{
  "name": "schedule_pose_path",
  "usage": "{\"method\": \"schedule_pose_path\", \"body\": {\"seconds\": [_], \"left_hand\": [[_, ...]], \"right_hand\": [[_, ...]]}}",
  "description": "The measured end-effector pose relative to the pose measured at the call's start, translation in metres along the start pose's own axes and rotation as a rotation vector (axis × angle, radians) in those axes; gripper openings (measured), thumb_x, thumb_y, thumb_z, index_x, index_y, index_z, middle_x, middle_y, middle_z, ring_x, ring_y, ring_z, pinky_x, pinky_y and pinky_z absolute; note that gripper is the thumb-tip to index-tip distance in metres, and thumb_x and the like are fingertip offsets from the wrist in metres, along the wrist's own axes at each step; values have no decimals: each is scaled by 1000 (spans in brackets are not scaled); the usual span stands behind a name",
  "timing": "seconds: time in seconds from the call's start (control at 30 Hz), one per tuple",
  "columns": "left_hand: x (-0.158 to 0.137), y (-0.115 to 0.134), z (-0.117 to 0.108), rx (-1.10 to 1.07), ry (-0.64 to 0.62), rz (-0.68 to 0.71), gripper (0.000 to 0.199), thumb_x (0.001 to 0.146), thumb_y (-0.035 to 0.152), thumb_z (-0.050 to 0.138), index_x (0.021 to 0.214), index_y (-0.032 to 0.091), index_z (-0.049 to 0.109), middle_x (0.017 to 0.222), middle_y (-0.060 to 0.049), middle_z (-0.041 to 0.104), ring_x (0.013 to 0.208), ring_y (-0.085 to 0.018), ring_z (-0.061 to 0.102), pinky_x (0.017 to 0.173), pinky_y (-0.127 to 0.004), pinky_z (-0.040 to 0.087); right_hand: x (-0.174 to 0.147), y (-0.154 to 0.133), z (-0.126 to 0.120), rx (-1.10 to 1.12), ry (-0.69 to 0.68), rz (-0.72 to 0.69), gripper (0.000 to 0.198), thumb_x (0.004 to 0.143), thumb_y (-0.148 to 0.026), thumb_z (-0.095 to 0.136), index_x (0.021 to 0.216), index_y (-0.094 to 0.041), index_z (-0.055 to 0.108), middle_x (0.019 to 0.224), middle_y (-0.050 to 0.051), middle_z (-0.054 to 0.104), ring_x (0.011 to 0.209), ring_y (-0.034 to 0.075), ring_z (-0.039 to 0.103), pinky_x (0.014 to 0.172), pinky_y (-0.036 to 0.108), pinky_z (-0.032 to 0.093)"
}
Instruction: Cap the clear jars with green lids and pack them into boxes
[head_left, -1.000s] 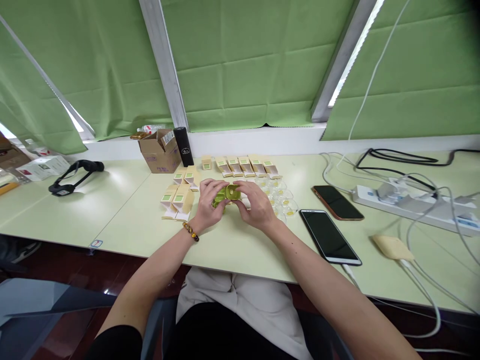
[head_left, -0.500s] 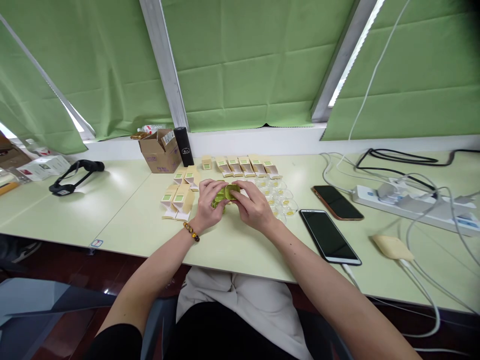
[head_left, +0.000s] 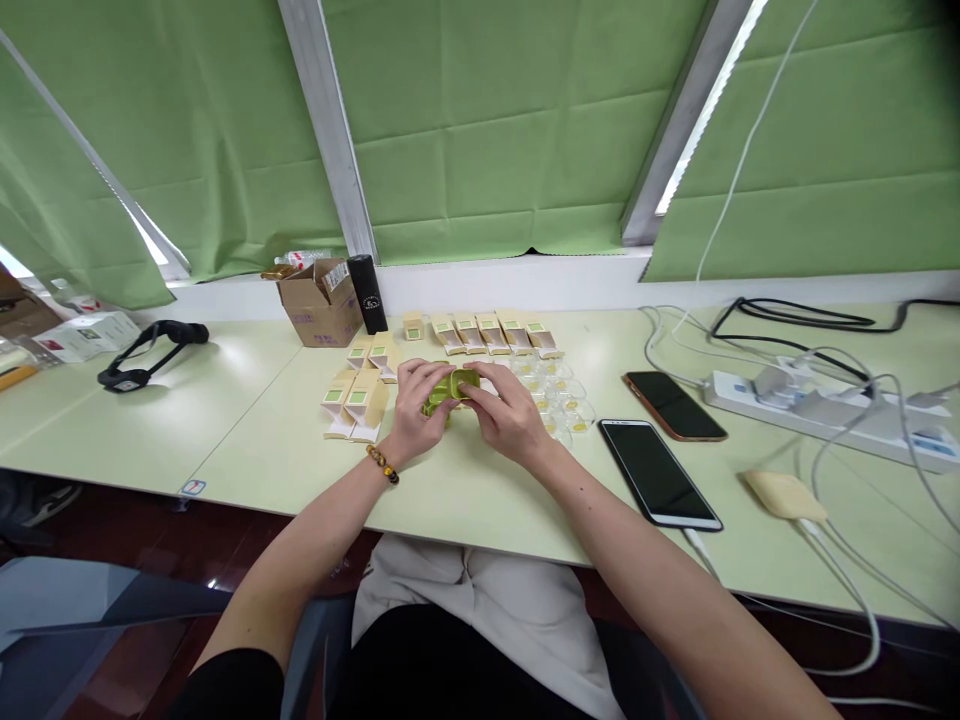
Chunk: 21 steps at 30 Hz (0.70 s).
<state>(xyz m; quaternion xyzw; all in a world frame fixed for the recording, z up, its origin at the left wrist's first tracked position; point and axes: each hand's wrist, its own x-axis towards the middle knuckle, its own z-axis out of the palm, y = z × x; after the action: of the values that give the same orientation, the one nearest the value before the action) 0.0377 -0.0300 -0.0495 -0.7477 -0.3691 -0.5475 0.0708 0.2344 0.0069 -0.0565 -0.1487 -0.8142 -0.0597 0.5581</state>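
Note:
Both hands meet over the middle of the table. Between them is a small, shiny olive-green plastic piece with hollow compartments (head_left: pixel 466 380), partly covered by fingers. My left hand (head_left: pixel 417 410), with a beaded bracelet at the wrist, grips its left part. My right hand (head_left: pixel 511 408) pinches the right part between thumb and fingers. Just right of that hand lie several clear plastic containers with yellow marks (head_left: pixel 574 405). Left of my left hand stand several open cream cartons with green squares (head_left: pixel 366 400). Whether the green piece is one part or two stacked ones, I cannot tell.
More cream cartons (head_left: pixel 491 332) line the back. Behind stand a cardboard box (head_left: pixel 319 312) and a black cylinder (head_left: pixel 367 292). Two phones (head_left: pixel 661 472), a power strip (head_left: pixel 825 415) and loose cables occupy the right. A black headset (head_left: pixel 150 352) lies far left.
Almost nothing differs. Both hands keep the green piece in the same place, with only a very slight shift of it between the fingers.

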Motion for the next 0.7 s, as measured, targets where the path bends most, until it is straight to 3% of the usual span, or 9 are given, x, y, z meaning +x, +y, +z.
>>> {"method": "schedule_pose_path", "body": {"seconds": [0.53, 0.63, 0.7], "left_hand": [[1, -1, 1, -32, 51, 66, 40, 101, 42, 67, 136, 23, 68, 121, -12, 74, 117, -29, 56, 105, -49, 49], [2, 0, 1, -120, 52, -22, 46, 101, 45, 67, 140, 22, 65, 115, -12, 73, 112, -26, 60, 99, -43, 53], [2, -1, 1, -182, 51, -108, 44, 99, 50, 69, 132, 21, 70, 107, -11, 71, 104, -24, 63, 91, -38, 55]], "right_hand": [[2, -4, -1, 44, 7, 20, 30, 105, -22, 57, 133, -24, 66, 135, 19, 69, 124, 33, 69, 98, 56, 63], [1, -5, 1, 77, 7, 115, 38, 105, -32, 60, 142, -26, 59, 132, 17, 72, 117, 32, 72, 98, 53, 63], [0, -7, 2, 108, -10, 209, 42, 107, -40, 58, 146, -27, 55, 132, 16, 72, 106, 29, 75, 93, 49, 64]]}}
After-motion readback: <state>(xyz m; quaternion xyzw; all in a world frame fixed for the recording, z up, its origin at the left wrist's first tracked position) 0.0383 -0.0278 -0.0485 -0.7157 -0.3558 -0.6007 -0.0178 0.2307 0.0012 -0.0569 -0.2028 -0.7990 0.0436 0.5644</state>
